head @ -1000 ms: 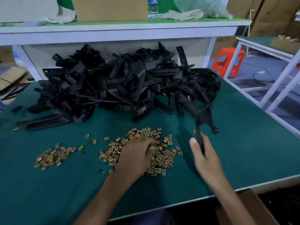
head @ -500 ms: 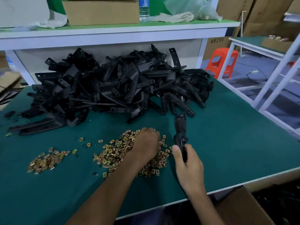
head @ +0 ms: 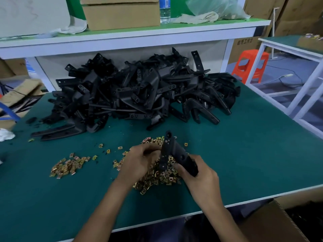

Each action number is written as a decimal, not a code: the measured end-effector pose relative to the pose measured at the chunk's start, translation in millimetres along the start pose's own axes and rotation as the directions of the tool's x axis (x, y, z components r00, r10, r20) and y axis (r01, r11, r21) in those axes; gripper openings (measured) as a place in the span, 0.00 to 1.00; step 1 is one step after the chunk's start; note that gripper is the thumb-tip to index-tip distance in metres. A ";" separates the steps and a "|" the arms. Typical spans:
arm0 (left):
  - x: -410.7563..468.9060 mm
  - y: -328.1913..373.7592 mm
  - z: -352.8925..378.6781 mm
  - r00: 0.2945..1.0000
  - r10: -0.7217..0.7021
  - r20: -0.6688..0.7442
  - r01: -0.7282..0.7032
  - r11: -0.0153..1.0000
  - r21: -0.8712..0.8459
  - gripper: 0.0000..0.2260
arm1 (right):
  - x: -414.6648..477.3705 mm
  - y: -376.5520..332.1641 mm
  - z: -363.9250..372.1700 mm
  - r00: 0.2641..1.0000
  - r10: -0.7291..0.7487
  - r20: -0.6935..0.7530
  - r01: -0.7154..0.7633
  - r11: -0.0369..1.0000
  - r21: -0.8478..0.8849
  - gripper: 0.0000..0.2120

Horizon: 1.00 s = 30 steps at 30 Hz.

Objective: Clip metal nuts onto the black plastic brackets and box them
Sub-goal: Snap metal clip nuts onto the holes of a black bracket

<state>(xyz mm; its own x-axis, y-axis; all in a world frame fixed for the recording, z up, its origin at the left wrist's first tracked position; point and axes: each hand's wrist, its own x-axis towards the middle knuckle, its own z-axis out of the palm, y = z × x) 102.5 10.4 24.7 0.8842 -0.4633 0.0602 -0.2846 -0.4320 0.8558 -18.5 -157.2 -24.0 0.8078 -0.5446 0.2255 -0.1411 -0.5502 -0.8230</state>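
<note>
My right hand [head: 201, 177] grips one black plastic bracket [head: 172, 151] by its lower end and holds it tilted above the big heap of gold metal nuts [head: 157, 175]. My left hand [head: 138, 163] is raised against the bracket's left edge with its fingers curled; whether it pinches a nut is hidden. A smaller heap of nuts [head: 68, 165] lies to the left. A large pile of black brackets [head: 136, 95] fills the back of the green table [head: 253, 154].
A cardboard box [head: 272, 222] stands open below the table's near right corner. Behind the pile a raised shelf [head: 132, 37] carries a carton, a water bottle and rags. An orange stool [head: 250, 65] and a white frame stand at the right.
My right hand has brought the bracket from the pile's edge in over the nuts. My left hand has lifted off the nut heap and come up to the bracket.
</note>
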 end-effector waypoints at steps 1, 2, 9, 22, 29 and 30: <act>-5.0 -1.3 -5.4 0.999 -0.018 -0.029 0.017 0.999 -0.041 0.06 | -1.8 -1.7 3.7 1.000 0.001 0.007 -0.001 1.000 0.002 0.26; -10.1 -2.0 -10.3 0.997 -0.045 -0.060 0.040 0.996 -0.085 0.06 | -3.9 -2.8 7.0 1.000 0.004 0.006 -0.005 1.000 0.008 0.26; -29.0 -2.6 -27.6 0.965 -0.236 -0.118 0.194 0.938 -0.288 0.05 | -9.5 0.0 14.4 1.000 -0.027 0.000 0.027 0.999 0.034 0.24; -53.8 16.5 -19.3 0.972 -0.218 0.090 0.231 0.807 -0.544 0.10 | -11.9 5.1 13.7 1.000 0.014 -0.028 -0.013 0.999 0.034 0.22; -57.8 19.7 -15.6 0.976 -0.219 0.006 0.181 0.794 -0.580 0.09 | -12.3 -0.1 14.2 1.000 -0.008 -0.024 0.009 1.000 0.017 0.24; -57.9 20.2 -15.1 0.975 -0.221 -0.006 0.176 0.793 -0.583 0.10 | -12.2 -0.2 14.2 0.999 -0.015 -0.028 0.015 1.000 0.015 0.24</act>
<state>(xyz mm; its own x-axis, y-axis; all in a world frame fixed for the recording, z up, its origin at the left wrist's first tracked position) 51.2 40.2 46.2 0.9273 -0.3519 -0.1275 0.1461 0.0266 0.9889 -20.2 -141.5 -34.0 0.7934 -0.5540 0.2521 -0.1200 -0.5485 -0.8275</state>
